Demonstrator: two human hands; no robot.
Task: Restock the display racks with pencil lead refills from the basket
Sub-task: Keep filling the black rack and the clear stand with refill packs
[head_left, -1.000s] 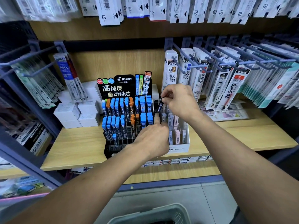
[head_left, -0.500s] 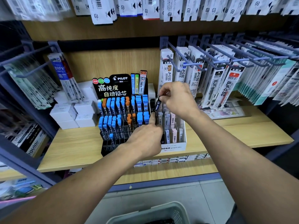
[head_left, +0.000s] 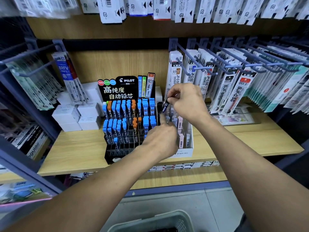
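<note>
Between the right hand (head_left: 187, 102) fingers (head_left: 172, 97), a pinched lead refill (head_left: 165, 107) tilts down toward the white rack (head_left: 189, 144), for slotting. Left hand (head_left: 160, 139) forefinger steadies its lower end; its other fingers are curled.

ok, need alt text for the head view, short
A person's right hand pinches a dark lead refill tube, tilted, over a white display box on a wooden shelf, while the left hand reaches in beside it. A black Pilot rack with blue and orange refills stands just left; a basket rim shows below.
</note>
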